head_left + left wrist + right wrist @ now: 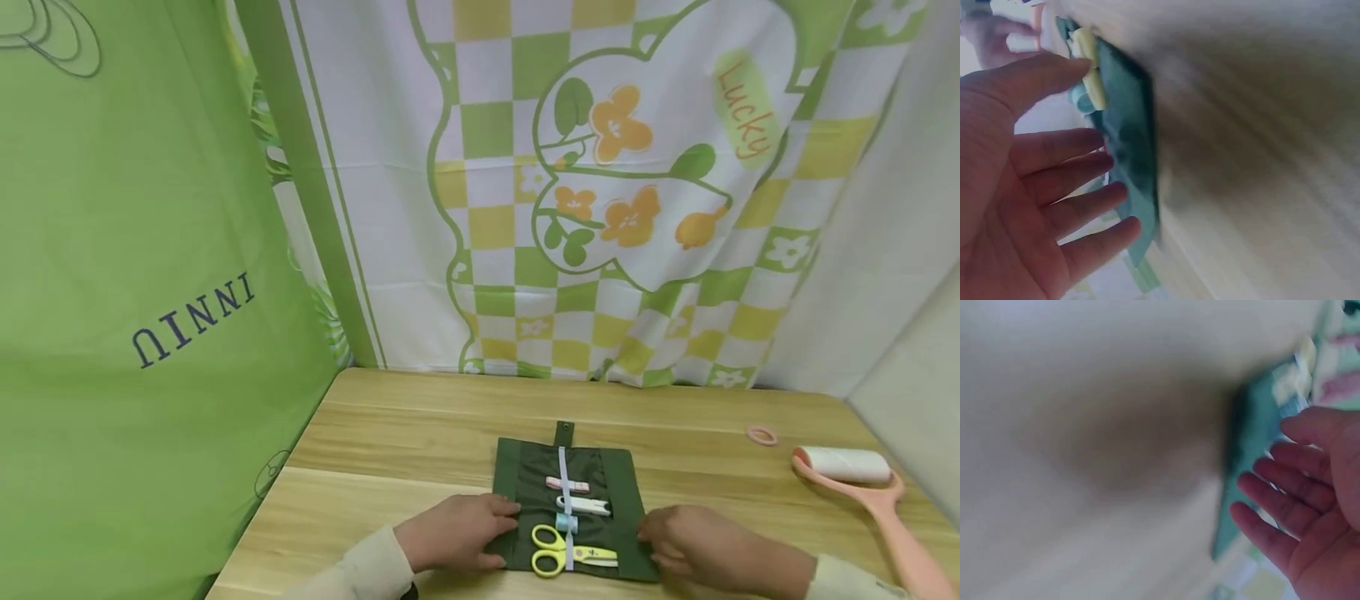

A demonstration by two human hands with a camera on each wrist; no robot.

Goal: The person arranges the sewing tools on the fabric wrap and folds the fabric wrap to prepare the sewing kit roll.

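A dark green fabric sewing roll (624, 500) lies unfolded on the table, its snap strap (564, 433) pointing away from me. Under its pale elastic band sit yellow-handled scissors (551, 550), a light blue thread spool (562, 523), a white snipper-like tool (588, 505) and a pink folded strip (567, 485). My left hand (468, 532) rests at the roll's left edge, and the left wrist view shows its fingers extended. At the opposite edge is my right hand (701, 546), with fingertips right at the fabric. Loosely straight fingers (1282, 503) show in the right wrist view.
To the right lies a lint roller with a white roll (847, 464) and peach handle (900, 529). A small pink ring (762, 436) is behind it, further left. A patterned curtain (525, 250) hangs at the table's back, and green cloth (150, 417) borders the left side.
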